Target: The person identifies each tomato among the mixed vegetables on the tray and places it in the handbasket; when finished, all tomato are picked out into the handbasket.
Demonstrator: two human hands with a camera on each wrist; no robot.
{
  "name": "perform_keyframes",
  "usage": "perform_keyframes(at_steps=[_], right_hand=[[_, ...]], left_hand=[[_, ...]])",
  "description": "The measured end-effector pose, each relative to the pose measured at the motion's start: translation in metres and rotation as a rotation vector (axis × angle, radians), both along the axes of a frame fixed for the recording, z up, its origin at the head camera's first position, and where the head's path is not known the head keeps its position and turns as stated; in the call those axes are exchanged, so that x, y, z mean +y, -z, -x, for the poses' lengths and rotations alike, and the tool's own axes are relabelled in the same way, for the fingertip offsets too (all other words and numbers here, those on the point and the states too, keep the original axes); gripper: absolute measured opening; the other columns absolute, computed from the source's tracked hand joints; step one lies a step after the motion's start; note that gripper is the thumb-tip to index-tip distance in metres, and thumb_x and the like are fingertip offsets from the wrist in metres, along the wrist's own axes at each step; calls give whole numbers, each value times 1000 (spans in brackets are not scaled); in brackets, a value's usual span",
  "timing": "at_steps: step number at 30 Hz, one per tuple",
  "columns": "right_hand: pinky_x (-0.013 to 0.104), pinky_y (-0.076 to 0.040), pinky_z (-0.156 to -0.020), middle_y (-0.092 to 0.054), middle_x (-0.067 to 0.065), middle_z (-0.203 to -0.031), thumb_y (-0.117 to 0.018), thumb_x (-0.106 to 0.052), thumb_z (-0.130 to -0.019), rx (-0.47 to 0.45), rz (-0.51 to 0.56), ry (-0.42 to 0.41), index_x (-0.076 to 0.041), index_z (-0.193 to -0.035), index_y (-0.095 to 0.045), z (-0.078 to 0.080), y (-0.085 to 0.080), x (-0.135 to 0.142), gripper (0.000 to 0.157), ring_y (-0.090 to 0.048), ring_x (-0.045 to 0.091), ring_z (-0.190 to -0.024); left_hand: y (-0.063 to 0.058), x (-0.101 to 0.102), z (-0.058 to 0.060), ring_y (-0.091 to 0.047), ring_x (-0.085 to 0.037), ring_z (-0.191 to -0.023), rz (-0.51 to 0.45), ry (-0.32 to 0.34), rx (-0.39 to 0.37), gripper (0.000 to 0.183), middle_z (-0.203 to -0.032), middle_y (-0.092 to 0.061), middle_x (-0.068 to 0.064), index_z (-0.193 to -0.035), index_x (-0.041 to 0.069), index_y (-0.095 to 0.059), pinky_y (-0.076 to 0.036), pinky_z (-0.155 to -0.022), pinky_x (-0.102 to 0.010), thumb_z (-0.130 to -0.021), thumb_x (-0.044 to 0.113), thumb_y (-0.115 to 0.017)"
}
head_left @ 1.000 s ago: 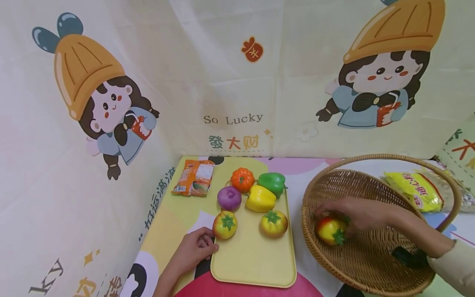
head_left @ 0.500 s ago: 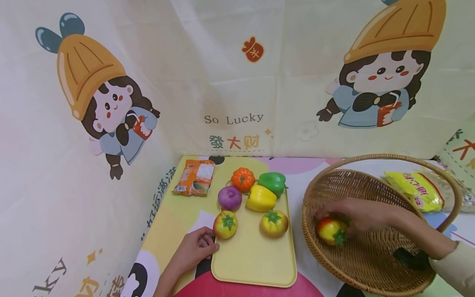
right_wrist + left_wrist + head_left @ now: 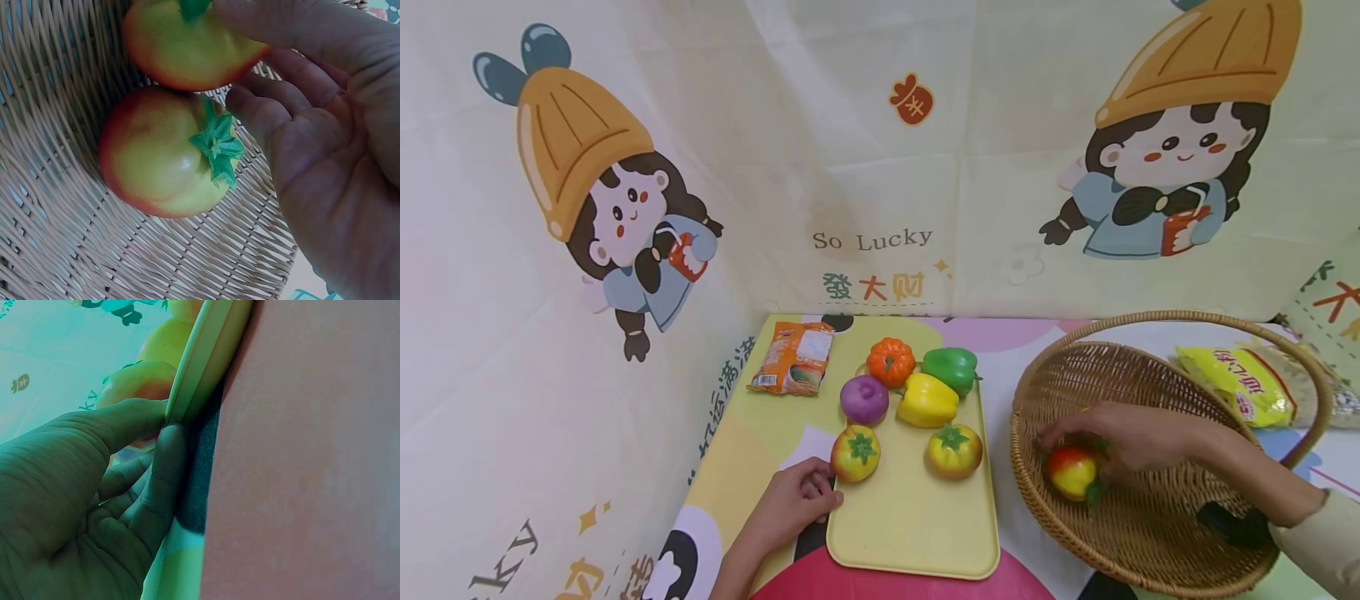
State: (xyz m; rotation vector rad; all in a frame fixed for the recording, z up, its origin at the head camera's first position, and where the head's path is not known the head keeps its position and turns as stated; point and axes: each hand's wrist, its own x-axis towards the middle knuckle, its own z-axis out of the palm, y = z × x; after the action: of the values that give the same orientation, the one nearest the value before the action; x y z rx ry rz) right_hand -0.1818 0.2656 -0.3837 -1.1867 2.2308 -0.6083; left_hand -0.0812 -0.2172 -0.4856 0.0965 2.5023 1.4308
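My left hand pinches the left rim of a yellow tray, thumb and index finger on its edge in the left wrist view. On the tray sit two red-yellow toy tomatoes, a purple onion, a yellow bell pepper, a green bell pepper and an orange pumpkin. My right hand reaches into a wicker basket. In the right wrist view its thumb and fingers hold an upper toy tomato. Against it lies a second toy tomato with green leaves.
An orange snack packet lies at the back left. Behind the basket's right side is a yellow food bag. The basket handle arches over the right arm. Printed cloth walls stand behind and at the left.
The second tomato in the basket has rolled slightly right, its leaves turning away from view. My right hand has barely shifted; the left hand keeps its place on the tray.
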Motion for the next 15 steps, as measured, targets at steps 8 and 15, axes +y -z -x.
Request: perform_keyframes(at_steps=[8, 15], right_hand=[[35, -48, -95, -59, -7, -132, -73, 6, -69, 21, 21, -35, -25, -135, -57, -2, 1, 1, 75, -57, 13, -114], [36, -49, -94, -59, -7, -133, -74, 4, -70, 22, 18, -48, -27, -135, -57, -3, 3, 2, 73, -58, 13, -113]], left_hand=[[-1, -1, 0, -62, -18, -59, -7, 10, 8, 36, -78, -63, -1, -108, 5, -62, -50, -57, -27, -87, 29, -77], [-3, 0, -1, -61, -18, -59, -15, 5, 7, 37, -78, -63, -1, -108, 4, -62, -49, -57, -27, -86, 29, -77]])
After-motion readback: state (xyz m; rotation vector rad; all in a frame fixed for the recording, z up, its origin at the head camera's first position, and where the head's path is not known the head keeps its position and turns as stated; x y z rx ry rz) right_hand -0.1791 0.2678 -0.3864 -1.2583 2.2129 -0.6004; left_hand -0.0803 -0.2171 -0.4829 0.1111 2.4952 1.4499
